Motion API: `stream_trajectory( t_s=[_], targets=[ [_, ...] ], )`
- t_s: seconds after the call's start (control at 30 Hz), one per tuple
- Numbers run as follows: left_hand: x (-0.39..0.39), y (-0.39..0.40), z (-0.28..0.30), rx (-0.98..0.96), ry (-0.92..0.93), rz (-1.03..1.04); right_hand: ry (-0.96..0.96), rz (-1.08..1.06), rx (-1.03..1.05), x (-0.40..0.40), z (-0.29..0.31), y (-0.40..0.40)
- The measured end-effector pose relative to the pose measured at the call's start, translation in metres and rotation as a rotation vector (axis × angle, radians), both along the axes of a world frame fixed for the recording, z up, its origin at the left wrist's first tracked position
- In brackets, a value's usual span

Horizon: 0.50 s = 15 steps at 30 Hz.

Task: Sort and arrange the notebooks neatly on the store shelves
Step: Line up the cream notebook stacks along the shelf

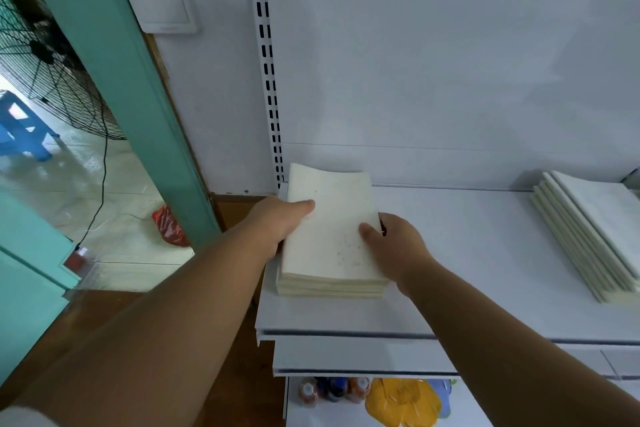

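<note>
the stack of notebooks (329, 236) sits at the left end of the white shelf (467, 253), close to the slotted upright (266, 62) and the back panel, where a pile can be squared against a corner. the left hand (280, 225) grasps the stack's left edge, thumb laid over the top cover and fingers hidden below the side, so it appears to brace the pile from that side. the right hand (394, 243) grasps the right edge the same way, thumb on the cover and fingers wrapped down the side. holding from both sides likely keeps the loose covers from fanning out while the pile is aligned; the far end of the top cover curls up slightly, so the stack is not yet flat. whether the pile rests fully on the shelf or is partly lifted cannot be told. a second stack (588, 236) lies well apart at the right end of the same shelf, stepped and angled, and probably needs squaring next. bottles (332, 388) and a yellow bag (401, 399) sit on a lower level.
</note>
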State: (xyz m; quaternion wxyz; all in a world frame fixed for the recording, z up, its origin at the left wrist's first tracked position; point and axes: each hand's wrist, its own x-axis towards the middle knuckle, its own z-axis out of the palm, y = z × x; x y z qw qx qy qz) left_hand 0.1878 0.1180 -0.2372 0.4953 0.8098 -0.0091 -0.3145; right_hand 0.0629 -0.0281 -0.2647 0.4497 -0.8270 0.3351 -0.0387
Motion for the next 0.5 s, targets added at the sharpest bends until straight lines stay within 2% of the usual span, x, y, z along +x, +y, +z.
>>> stream_trajectory(
  t_s=[0.1, 0.3, 0.4, 0.5],
  targets=[
    [0.003, -0.003, -0.001, -0.041, 0.038, 0.003, -0.021, -0.005, 0.012, -0.002, -0.001, -0.003],
    [-0.006, 0.009, 0.005, -0.267, 0.115, 0.039, -0.088, -0.055, 0.281, 0.004, 0.01, -0.005],
    [-0.021, 0.019, 0.005, -0.408, -0.049, 0.048, -0.238, -0.052, 0.473, 0.009, 0.032, -0.001],
    [-0.026, 0.032, 0.007, -0.545, -0.238, -0.017, -0.459, 0.036, 0.424, 0.004, 0.054, -0.003]
  ],
)
